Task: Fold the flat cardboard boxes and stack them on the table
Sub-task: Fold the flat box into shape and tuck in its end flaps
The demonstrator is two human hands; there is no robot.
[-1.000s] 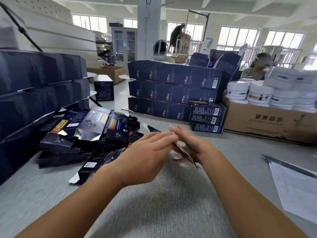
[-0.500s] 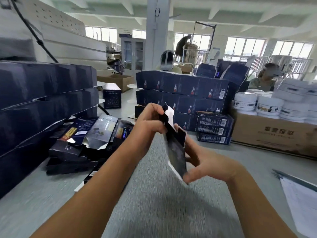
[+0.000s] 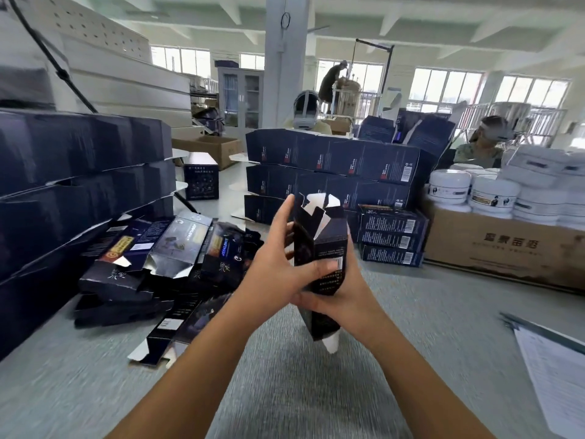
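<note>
hands: two, close together above the table [image 3: 196, 391]; the left hand [image 3: 278, 270] grips the upper left side of one dark box [image 3: 329, 245], thumb across its front; the right hand [image 3: 346, 291] wraps its lower part from the right.
box in hand: one, roughly upright, half opened, white flaps showing top and bottom, clear of the tabletop.
flat stock: one pile of flat boxes [image 3: 164, 258] at left, too overlapped to count.
folded stock: one stack of small boxes [image 3: 391, 237], three high, beside a brown carton [image 3: 506, 251].
big stacks: rear stack [image 3: 332, 172], three tiers; left stack [image 3: 79, 185], three tiers.
open room: bare grey surface in front, between the pile and a paper sheet [image 3: 557, 372] at right.
</note>
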